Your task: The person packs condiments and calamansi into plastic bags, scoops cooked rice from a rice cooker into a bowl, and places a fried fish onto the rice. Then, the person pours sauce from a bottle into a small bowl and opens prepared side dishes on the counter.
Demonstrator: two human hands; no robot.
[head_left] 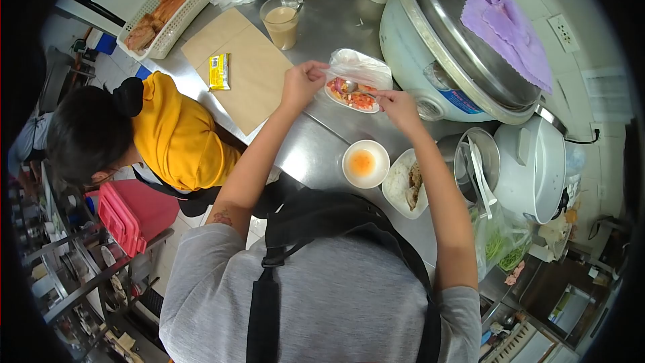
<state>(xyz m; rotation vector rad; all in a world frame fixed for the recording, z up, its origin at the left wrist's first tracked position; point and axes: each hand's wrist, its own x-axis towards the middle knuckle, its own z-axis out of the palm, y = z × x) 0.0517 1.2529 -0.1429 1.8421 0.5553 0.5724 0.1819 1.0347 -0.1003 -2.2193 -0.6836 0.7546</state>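
A small white container holds chopped red and pale food, with crumpled clear plastic at its far side. My left hand is at the container's left edge, fingers pinched on the clear plastic. In my right hand is a metal spoon, its bowl lying over the chopped food. Nearer to me stands a white bowl with an orange-yellow liquid. Beside it, under my right forearm, a white dish holds white rice and a browned piece of food.
Cardboard with a yellow packet lies left, near a glass of milky drink and a basket of browned food. A large lidded cooker stands right. A person in a yellow top bends at left.
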